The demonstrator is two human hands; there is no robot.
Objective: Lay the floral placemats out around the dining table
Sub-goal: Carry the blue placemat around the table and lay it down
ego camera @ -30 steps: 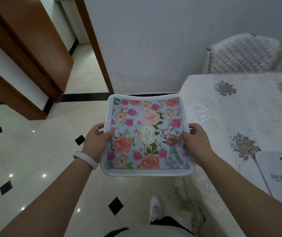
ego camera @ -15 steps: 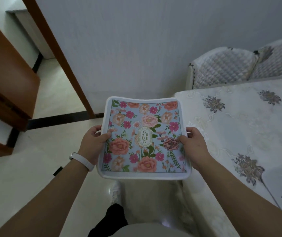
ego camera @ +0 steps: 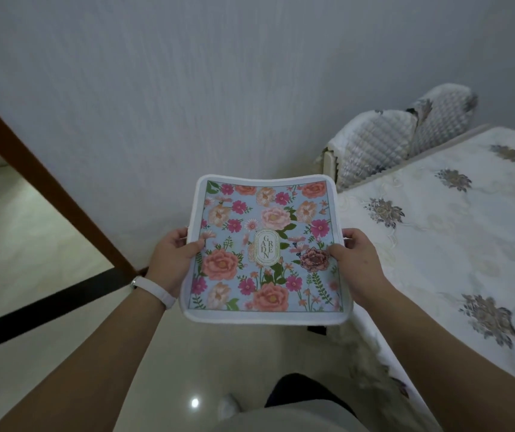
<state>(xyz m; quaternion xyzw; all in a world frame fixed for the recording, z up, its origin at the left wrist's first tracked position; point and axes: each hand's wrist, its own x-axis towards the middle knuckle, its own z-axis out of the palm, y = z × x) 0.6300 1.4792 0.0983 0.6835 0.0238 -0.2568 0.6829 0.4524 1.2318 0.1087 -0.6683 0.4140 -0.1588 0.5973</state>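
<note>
I hold a square floral placemat flat in front of me, light blue with pink and peach flowers, a white border and a "GARDEN" label in the middle. My left hand grips its left edge, thumb on top. Its right edge is pinched by my right hand. The placemat hangs over the floor, just left of the dining table, which wears a white embroidered cloth. The mat's right edge is close to the table's near corner.
Two chairs with quilted white covers stand against the table's far side. A grey wall is straight ahead. A brown door frame runs diagonally at the left. Glossy floor tiles lie below.
My view has swung right and closer to the wall. The placemat stays in both hands and has come nearer the table's corner. The mat lying on the table at the right has left the view.
</note>
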